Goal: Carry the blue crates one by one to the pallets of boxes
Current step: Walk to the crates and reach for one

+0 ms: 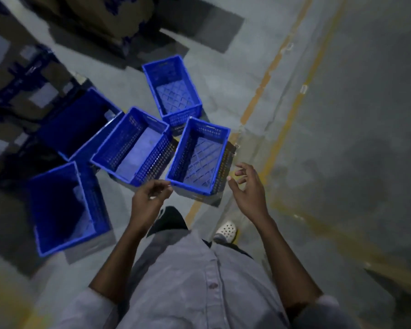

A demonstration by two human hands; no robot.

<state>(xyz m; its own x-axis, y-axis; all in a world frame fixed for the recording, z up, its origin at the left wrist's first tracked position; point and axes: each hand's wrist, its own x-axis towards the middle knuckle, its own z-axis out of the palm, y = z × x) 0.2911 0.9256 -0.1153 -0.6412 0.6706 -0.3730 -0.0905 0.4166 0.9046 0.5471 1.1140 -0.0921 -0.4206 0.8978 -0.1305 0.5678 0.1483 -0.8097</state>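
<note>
We are looking down at five blue crates sitting on the grey floor (354, 115). The nearest crate (199, 160) is right in front of us, and nothing is lying inside it. We are holding both hands out by its near end, one on each side.

Our left hand (150, 198) is hanging by the near left corner of the nearest crate. Its fingers are curling in softly and are gripping nothing. The fingertips (167, 187) are sitting just beside the corner, and we cannot tell if they are touching it.

Our right hand (247, 186) is hanging just beside the near right corner of the nearest crate, a little apart from it. Its fingers are spreading loosely and are gripping nothing too.

A second crate (133, 148) is sitting just left of the nearest crate. A far crate (173, 91) is sitting just behind the nearest crate. A dark crate (78, 124) is lying farther left, past the second crate. A side crate (64, 207) is sitting well to the left of the nearest crate, closer to us.

Brown boxes (7, 74) are standing far left and behind the nearest crate, looking blurry. A yellow line (266, 84) is running along the floor to the right of the nearest crate. Our white shoe (227, 230) is showing on our side of the nearest crate.
</note>
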